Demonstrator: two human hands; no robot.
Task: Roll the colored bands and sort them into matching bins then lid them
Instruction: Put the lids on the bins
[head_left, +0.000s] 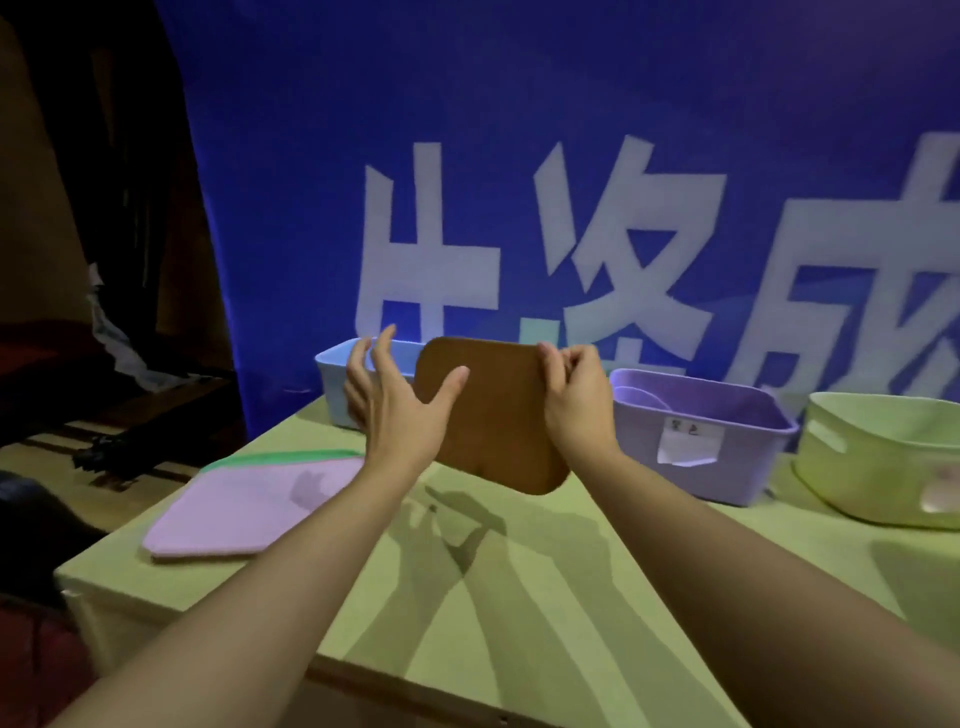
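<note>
Brown lid (493, 415) being held tilted above the table (519, 597).
Right hand (576, 400) is pinching its 2 o'clock corner; left hand (395, 400), fingers spread, is touching its 9 o'clock edge with the thumb.

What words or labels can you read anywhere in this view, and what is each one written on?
Blue banner behind the table: large white Chinese characters, cut off by the hands, the bins and the frame edge. The rightmost looks like "成"; the others cannot be read for sure.
White label on the front of the purple bin: small dark handwritten marks, too blurred to read.
Brown lid, pink lid, blue bin, green bin: no text visible.
</note>
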